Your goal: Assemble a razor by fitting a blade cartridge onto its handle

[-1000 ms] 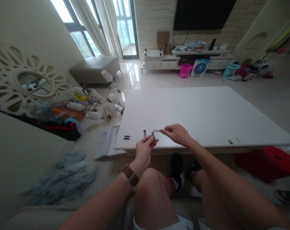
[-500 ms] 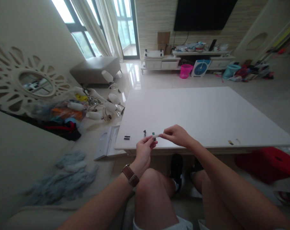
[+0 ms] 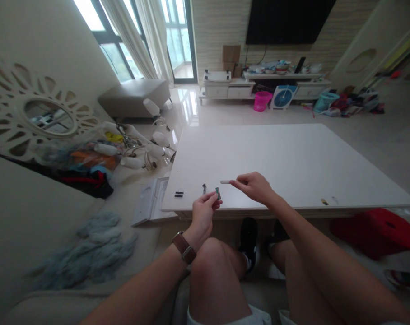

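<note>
Between the thumb and fingers of my left hand (image 3: 205, 207) is a small green circuit board (image 3: 218, 193), held over the near edge of the white table (image 3: 266, 158). My right hand (image 3: 254, 186) pinches a short, slim white piece (image 3: 225, 182), whose free end points left, above and apart from the board. Just beyond my left fingers lies a small dark metallic part (image 3: 204, 186). Further left on the tabletop sits a small piece with two black strips (image 3: 179, 194). A small gold-and-black part (image 3: 324, 201) lies near the right front edge.
An open white box (image 3: 147, 203) stands on the floor at the table's left corner. Behind it lies a chandelier (image 3: 151, 149) with several white shades. A red item (image 3: 377, 232) is below the table at right. My knees are close under the front edge.
My right hand has drawn the white piece up and away from the circuit board, which now shows more fully. My left hand has stayed almost where it was.
</note>
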